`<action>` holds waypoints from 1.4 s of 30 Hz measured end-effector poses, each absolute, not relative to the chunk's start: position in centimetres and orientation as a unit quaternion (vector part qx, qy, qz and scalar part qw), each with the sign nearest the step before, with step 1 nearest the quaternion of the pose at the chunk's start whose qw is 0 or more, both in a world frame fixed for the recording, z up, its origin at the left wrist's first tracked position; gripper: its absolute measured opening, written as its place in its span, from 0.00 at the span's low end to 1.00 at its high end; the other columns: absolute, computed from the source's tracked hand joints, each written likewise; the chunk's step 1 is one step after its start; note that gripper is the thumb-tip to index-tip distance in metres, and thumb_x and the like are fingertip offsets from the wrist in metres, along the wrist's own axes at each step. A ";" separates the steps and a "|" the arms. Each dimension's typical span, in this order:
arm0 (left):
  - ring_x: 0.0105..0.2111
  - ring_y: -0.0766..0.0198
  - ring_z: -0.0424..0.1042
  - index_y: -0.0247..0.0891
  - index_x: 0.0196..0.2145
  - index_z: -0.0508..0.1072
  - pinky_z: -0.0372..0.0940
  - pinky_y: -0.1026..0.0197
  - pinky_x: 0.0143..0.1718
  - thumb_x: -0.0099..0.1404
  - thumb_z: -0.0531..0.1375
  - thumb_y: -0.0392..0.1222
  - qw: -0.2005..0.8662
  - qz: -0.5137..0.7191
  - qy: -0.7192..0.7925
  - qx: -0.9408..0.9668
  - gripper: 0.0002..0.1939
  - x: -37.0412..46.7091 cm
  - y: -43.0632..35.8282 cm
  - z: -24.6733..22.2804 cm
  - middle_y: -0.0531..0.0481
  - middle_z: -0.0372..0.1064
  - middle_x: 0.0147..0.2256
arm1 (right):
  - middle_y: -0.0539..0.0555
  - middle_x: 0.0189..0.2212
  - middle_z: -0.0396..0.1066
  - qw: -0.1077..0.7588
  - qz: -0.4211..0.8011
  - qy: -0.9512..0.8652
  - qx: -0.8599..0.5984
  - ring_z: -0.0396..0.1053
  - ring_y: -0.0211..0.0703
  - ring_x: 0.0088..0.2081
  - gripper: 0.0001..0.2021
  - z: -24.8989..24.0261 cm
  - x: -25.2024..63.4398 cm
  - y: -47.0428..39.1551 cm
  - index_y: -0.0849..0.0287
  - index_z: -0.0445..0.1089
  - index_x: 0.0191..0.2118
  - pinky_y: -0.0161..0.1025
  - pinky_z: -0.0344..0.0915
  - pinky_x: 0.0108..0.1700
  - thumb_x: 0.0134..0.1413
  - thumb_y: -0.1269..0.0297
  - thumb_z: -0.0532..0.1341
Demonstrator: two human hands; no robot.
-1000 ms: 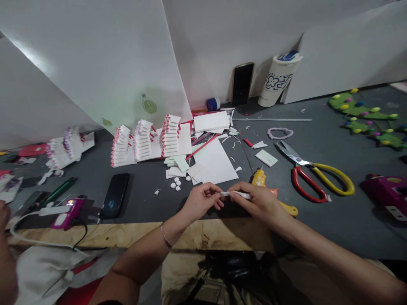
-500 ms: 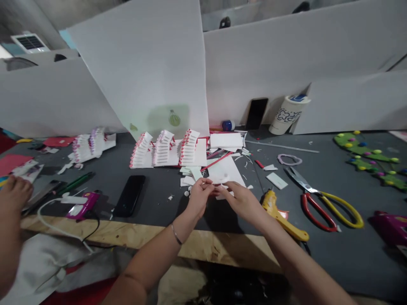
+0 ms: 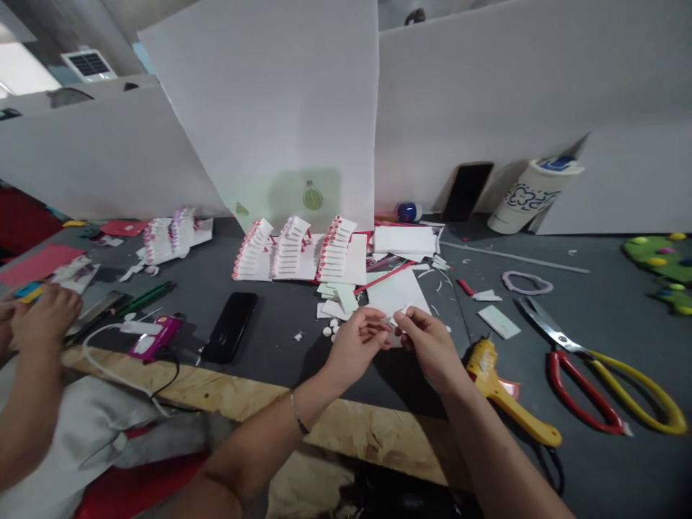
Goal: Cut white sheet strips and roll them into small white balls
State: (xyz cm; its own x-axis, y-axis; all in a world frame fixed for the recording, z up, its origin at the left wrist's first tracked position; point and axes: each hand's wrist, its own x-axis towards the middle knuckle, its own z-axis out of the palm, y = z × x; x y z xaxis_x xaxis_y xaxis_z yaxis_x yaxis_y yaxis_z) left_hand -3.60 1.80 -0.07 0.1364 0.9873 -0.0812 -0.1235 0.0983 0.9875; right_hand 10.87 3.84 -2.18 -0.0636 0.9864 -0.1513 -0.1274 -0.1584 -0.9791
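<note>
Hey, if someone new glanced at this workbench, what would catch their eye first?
Probably the red-and-yellow-handled scissors, lying open at the right. Next, the row of three red- and purple-tipped white fan shapes in front of the tall white board. Front and centre, the right hand pinches a small white piece, with the left hand close beside it.

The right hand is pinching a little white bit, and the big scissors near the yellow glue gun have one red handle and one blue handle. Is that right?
Not quite: no handle on the big scissors is blue. The head view shows one red handle and one yellow handle. The rest is right.
</note>
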 end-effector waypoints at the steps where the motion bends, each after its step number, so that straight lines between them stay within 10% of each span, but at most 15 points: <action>1: 0.31 0.66 0.73 0.38 0.38 0.70 0.71 0.61 0.35 0.57 0.64 0.39 0.567 0.466 0.460 0.499 0.11 -3.8 1.9 0.2 0.50 0.71 0.34 | 0.44 0.18 0.62 0.477 0.594 -0.430 -0.484 0.54 0.31 0.17 0.21 -2.1 10.9 3.8 0.57 0.61 0.24 0.31 0.50 0.19 0.46 0.45 0.65; 18: 0.35 0.60 0.71 0.42 0.31 0.76 0.65 0.57 0.41 0.64 0.60 0.43 0.373 0.435 0.410 0.710 0.06 -5.5 3.4 -0.3 0.48 0.73 0.33 | 0.42 0.13 0.57 0.480 0.639 -0.387 -0.460 0.51 0.30 0.17 0.21 -1.7 10.2 3.1 0.57 0.61 0.21 0.31 0.46 0.19 0.42 0.48 0.69; 30: 0.30 0.64 0.73 0.37 0.33 0.67 0.68 0.60 0.37 0.60 0.63 0.53 0.614 0.377 0.418 0.553 0.16 -4.6 2.5 -1.2 0.50 0.71 0.29 | 0.43 0.17 0.56 0.571 0.586 -0.319 -0.478 0.50 0.31 0.18 0.19 -1.2 11.3 3.8 0.59 0.72 0.30 0.32 0.48 0.18 0.41 0.47 0.69; 42: 0.24 0.68 0.71 0.36 0.30 0.67 0.67 0.64 0.28 0.53 0.67 0.56 0.623 0.412 0.436 0.502 0.21 -4.6 3.3 -0.9 0.54 0.68 0.24 | 0.48 0.20 0.66 0.425 0.522 -0.549 -0.496 0.59 0.37 0.22 0.14 -1.5 11.8 3.1 0.57 0.74 0.32 0.35 0.57 0.25 0.54 0.51 0.62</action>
